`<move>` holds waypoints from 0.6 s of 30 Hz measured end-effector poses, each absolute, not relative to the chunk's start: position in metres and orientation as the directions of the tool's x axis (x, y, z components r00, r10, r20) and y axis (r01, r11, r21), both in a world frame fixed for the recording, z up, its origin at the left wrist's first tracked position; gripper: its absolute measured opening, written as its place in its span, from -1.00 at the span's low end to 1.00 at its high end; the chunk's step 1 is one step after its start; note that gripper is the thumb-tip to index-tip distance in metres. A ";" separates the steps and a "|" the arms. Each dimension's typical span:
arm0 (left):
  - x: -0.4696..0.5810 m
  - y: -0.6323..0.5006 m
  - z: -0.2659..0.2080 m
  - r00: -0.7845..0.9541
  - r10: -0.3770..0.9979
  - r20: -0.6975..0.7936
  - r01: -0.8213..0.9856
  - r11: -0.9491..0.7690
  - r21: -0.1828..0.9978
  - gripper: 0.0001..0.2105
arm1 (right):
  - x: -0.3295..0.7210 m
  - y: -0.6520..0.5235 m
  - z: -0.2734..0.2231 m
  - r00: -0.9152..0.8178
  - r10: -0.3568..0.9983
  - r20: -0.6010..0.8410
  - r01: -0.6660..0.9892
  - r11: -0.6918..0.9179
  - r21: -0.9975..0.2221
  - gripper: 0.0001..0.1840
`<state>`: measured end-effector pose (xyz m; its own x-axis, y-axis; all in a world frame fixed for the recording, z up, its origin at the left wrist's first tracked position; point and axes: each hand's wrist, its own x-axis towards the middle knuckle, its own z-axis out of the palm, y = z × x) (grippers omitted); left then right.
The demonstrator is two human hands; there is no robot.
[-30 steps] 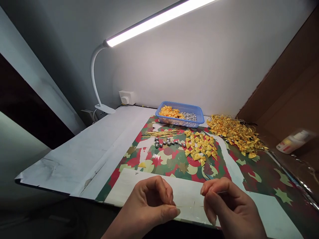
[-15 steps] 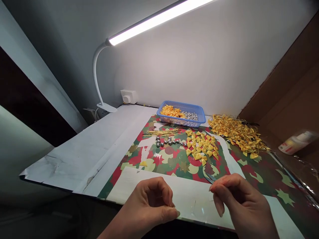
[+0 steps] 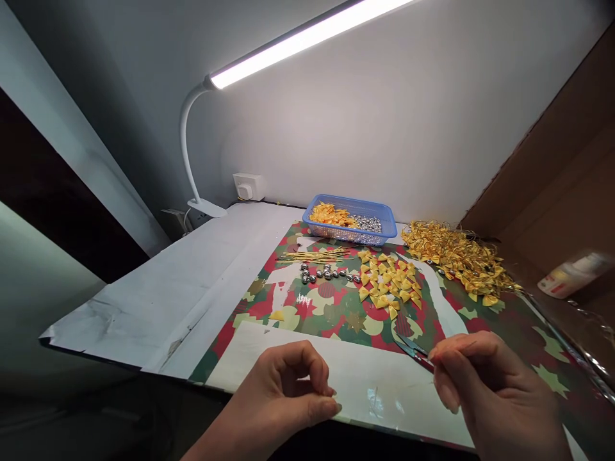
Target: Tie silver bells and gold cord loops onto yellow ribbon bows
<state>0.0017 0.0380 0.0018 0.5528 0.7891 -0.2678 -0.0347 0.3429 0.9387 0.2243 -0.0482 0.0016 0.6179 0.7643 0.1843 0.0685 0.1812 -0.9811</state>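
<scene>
My left hand (image 3: 298, 387) is closed in a pinch, thumb against forefinger, over the near edge of the table; what it grips is too small to make out. My right hand (image 3: 485, 384) also pinches, its fingertips hiding anything between them. Close to my right fingertips lies a pair of scissors (image 3: 410, 349), partly covered by that hand. Yellow ribbon bows (image 3: 389, 282) are spread on the patterned sheet beyond my hands. To their left lie several silver bells or beads (image 3: 327, 273), with a bundle of thin gold cords (image 3: 314, 256) just behind.
A blue plastic basket (image 3: 348, 240) at the back holds more yellow bows and silver beads. A heap of bows with gold loops (image 3: 456, 259) lies at the right. A white bottle (image 3: 571, 275) is at far right. Above hangs a lit clip-on lamp (image 3: 307, 41).
My right hand has moved to the right, widening the gap between the hands and uncovering more of the scissors. The left hand has shifted only slightly left.
</scene>
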 end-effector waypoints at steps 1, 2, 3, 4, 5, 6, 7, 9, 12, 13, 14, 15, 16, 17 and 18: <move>0.002 0.039 0.001 0.534 0.806 -0.257 -0.003 0.306 0.952 -0.77 | 0.223 -0.048 0.003 0.624 0.759 0.183 0.057 0.190 -0.980 -0.70; 0.002 0.039 0.001 0.511 0.828 -0.231 0.041 0.245 0.969 -0.80 | 0.221 -0.048 0.005 0.637 0.750 0.179 0.048 0.193 -0.980 -0.70; 0.002 0.039 0.000 0.493 0.851 -0.179 0.090 0.156 0.984 -0.84 | 0.219 -0.048 0.008 0.649 0.740 0.176 0.044 0.194 -0.980 -0.70; 0.003 0.039 -0.002 0.485 0.869 -0.104 0.134 0.043 0.990 -0.89 | 0.216 -0.047 0.010 0.654 0.736 0.175 0.043 0.196 -0.980 -0.71; 0.003 0.040 -0.003 0.484 0.875 -0.012 0.170 -0.081 0.982 -0.91 | 0.214 -0.047 0.012 0.658 0.734 0.170 0.035 0.196 -0.980 -0.70; 0.003 0.040 -0.005 0.485 0.870 0.084 0.197 -0.202 0.959 -0.89 | 0.212 -0.047 0.013 0.661 0.733 0.160 0.021 0.194 -0.981 -0.70; 0.002 0.040 -0.007 0.487 0.857 0.171 0.213 -0.307 0.928 -0.85 | 0.211 -0.048 0.014 0.662 0.734 0.150 0.008 0.193 -0.981 -0.69; 0.000 0.040 -0.011 0.497 0.820 0.284 0.230 -0.440 0.868 -0.81 | 0.210 -0.048 0.013 0.659 0.738 0.144 0.002 0.191 -0.982 -0.69; -0.005 0.042 -0.014 0.559 0.760 0.331 0.211 -0.517 0.830 -0.80 | 0.211 -0.049 0.010 0.651 0.745 0.147 0.015 0.181 -0.983 -0.72; -0.007 0.042 -0.014 0.578 0.741 0.341 0.191 -0.530 0.826 -0.78 | 0.211 -0.049 0.010 0.650 0.746 0.142 0.013 0.177 -0.984 -0.72; -0.009 0.041 -0.015 0.586 0.728 0.355 0.177 -0.543 0.821 -0.77 | 0.211 -0.049 0.010 0.650 0.747 0.138 0.008 0.175 -0.985 -0.72; -0.010 0.041 -0.015 0.590 0.718 0.369 0.170 -0.557 0.813 -0.74 | 0.211 -0.049 0.010 0.651 0.746 0.139 0.005 0.179 -0.984 -0.72; -0.011 0.040 -0.015 0.589 0.712 0.382 0.170 -0.572 0.803 -0.72 | 0.211 -0.049 0.010 0.653 0.743 0.150 0.008 0.191 -0.981 -0.72; -0.012 0.040 -0.015 0.582 0.709 0.398 0.175 -0.587 0.791 -0.70 | 0.210 -0.049 0.011 0.656 0.736 0.168 0.020 0.206 -0.978 -0.72; -0.013 0.039 -0.015 0.572 0.709 0.411 0.183 -0.599 0.779 -0.69 | 0.210 -0.050 0.011 0.659 0.727 0.191 0.039 0.220 -0.975 -0.73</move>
